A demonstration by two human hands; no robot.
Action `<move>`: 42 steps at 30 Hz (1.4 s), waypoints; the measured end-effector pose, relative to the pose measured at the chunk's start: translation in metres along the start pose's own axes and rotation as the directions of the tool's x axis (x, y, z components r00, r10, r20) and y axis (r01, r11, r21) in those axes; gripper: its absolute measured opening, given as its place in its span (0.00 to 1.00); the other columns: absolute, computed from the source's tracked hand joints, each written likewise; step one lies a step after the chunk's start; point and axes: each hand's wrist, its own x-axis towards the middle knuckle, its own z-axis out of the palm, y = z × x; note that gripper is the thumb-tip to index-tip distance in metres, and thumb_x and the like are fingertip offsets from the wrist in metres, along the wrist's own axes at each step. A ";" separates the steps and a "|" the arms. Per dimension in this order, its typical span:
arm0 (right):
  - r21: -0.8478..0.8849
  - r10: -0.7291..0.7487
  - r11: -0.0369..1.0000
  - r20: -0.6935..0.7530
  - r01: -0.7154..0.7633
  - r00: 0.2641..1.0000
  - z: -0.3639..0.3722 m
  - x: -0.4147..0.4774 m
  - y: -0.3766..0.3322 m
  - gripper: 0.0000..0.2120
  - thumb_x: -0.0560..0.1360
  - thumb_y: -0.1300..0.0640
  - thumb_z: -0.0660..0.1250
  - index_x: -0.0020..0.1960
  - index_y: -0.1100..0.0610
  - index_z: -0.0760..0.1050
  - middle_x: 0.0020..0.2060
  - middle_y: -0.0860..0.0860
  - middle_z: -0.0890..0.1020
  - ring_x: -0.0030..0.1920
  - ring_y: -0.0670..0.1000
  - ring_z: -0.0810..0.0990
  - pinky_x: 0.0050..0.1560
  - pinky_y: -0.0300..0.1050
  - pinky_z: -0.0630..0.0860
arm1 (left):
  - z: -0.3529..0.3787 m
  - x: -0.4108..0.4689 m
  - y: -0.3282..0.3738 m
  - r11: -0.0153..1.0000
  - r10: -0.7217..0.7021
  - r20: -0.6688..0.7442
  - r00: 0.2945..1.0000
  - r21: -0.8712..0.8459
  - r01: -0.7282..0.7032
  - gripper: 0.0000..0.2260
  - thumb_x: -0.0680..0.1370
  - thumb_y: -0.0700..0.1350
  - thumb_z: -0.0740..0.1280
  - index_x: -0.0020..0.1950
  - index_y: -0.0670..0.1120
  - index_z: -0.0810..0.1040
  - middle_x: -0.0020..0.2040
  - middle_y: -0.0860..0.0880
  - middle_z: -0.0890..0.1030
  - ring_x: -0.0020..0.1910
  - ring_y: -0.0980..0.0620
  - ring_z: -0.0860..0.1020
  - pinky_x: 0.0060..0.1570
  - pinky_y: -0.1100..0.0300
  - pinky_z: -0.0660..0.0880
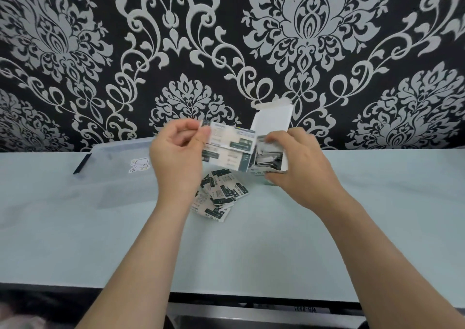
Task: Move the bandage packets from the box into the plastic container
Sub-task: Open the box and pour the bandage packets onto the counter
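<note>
My left hand [176,149] pinches a strip of joined bandage packets [227,148] by its left end, held level above the table. My right hand [299,167] grips a small white box [273,122] with its lid flap open and more packets showing inside. The strip runs from my left fingers to the box mouth. Several loose bandage packets [220,195] lie in a heap on the table below the strip. A clear plastic container [113,167] with a black latch and a small sticker stands at the left, behind my left hand.
The pale table top [251,253] ends at a dark front edge near me. Black wallpaper with a silver damask pattern [226,39] rises directly behind the table. Bare table surface lies to the right of the box.
</note>
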 end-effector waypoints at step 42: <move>0.060 -0.179 0.982 -0.020 0.180 0.984 0.008 -0.001 -0.015 0.31 0.63 0.56 0.79 0.62 0.47 0.70 0.58 0.45 0.72 0.58 0.49 0.67 0.52 0.50 0.74 | -0.007 -0.007 -0.009 0.546 0.162 0.653 0.739 0.565 -0.619 0.05 0.70 0.47 0.76 0.44 0.55 0.85 0.64 0.54 0.73 0.66 0.54 0.59 0.64 0.50 0.59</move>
